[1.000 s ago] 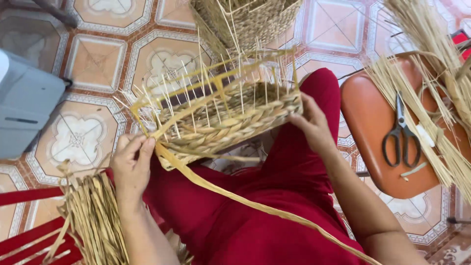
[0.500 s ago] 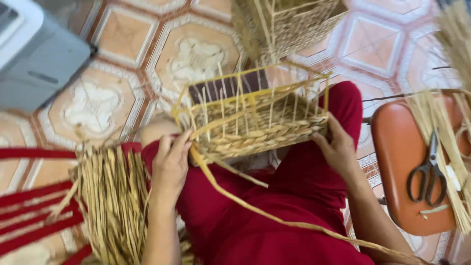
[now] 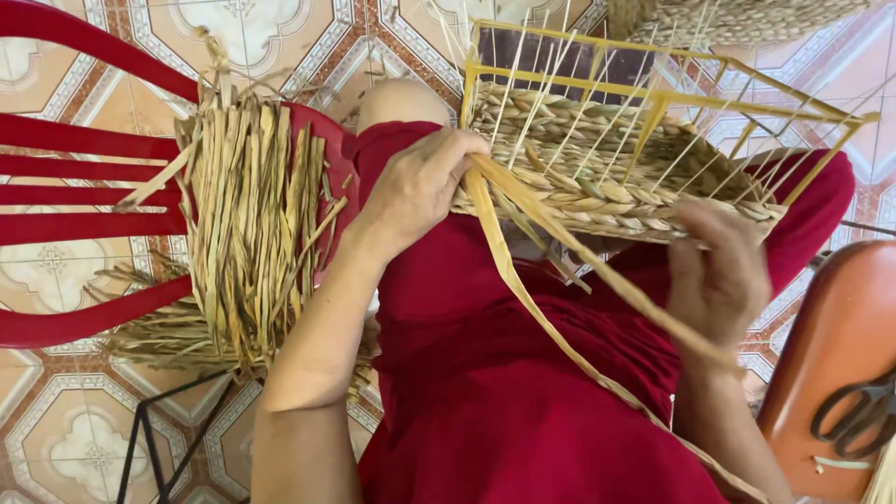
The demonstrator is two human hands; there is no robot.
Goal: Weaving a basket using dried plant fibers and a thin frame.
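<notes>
A bundle of straw (image 3: 247, 219) lies on a red chair (image 3: 84, 177) left of the left hand (image 3: 415, 187), which pinches a flat strip (image 3: 523, 289) against the basket (image 3: 607, 177). The strip runs to the right hand (image 3: 719, 280), closed around it below the basket.

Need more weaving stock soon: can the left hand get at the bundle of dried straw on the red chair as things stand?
Probably yes. The left hand grips a strand at the basket, and the straw bundle lies just beside that forearm with nothing between; it must let go first.
</notes>
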